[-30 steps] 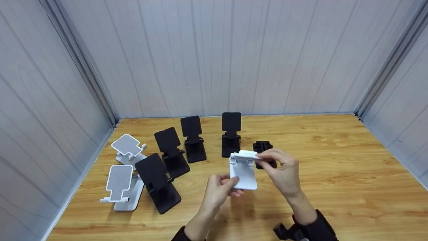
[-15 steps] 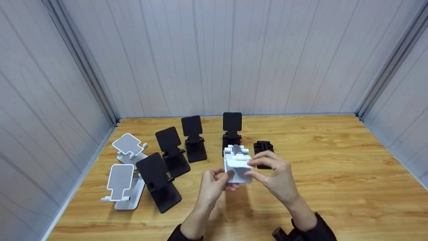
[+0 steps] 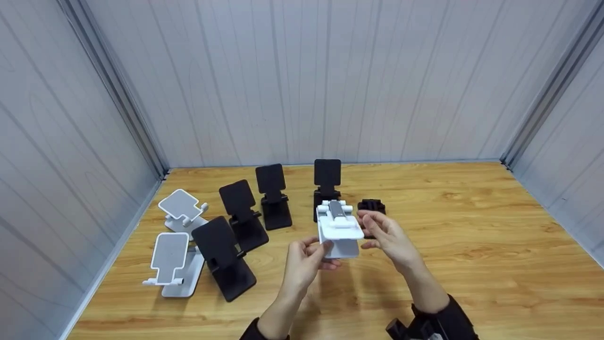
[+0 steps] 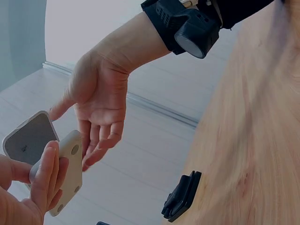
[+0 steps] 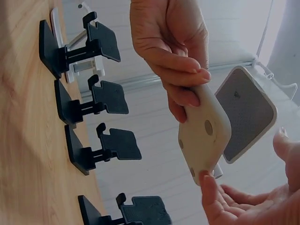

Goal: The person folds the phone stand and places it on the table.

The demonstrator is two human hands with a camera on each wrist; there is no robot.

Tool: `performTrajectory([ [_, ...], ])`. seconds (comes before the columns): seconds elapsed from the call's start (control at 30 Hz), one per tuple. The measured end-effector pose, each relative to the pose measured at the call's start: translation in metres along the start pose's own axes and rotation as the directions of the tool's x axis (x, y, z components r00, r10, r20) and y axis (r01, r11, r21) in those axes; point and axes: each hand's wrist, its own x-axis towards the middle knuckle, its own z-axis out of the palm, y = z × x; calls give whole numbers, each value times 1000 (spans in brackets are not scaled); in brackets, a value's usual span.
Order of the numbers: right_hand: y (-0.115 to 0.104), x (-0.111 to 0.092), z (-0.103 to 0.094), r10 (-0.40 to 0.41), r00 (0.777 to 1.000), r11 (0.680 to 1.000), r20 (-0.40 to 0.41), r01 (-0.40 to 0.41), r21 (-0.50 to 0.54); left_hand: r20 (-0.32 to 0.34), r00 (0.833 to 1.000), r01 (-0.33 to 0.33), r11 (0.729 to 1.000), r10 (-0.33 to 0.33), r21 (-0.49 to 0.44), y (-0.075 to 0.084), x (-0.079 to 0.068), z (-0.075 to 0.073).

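A wood-grained table (image 3: pixel 476 222) meets pale panelled walls (image 3: pixel 302 85) (grey metal strips (image 3: pixel 113 87) line the corners). From my remote station I watch the left hand (image 3: pixel 302 264) pinch a white stand (image 3: pixel 341 232) by its base, above the table; the right hand (image 3: pixel 389 242) is relaxed, fingers loose, beside it. Black stands (image 3: pixel 216 242) rest nearby.

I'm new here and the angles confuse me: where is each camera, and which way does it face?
Head: on the head, facing forward and down at the white stand; left hand, right hand and sleeves show.
Left wrist: on that wrist, facing the held stand's base; left-hand fingers and the right hand show.
Right wrist: on that wrist, facing the base and black stands; both hands show.
Shared: both wrist views show the base and both hands.
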Motion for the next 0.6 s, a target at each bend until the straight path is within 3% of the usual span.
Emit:
performTrajectory([
  [0.17, 5, 2, -4, 45, 978, 996, 202, -61, 71, -4, 1000, -1, 1000, 1, -1, -2, 1, 0],
  [0.3, 6, 3, -6, 45, 950, 979, 309, -104, 177, -2, 1000, 3, 1000, -3, -3, -5, 2, 0],
  [0.4, 7, 4, -7, 53, 943, 972, 328, -125, 201, 3, 1000, 6, 1000, -6, 7, -8, 3, 0],
  [0.6, 8, 8, -7, 88, 951, 974, 296, -145, 176, 20, 999, 38, 999, -38, 6, -7, 4, 0],
])
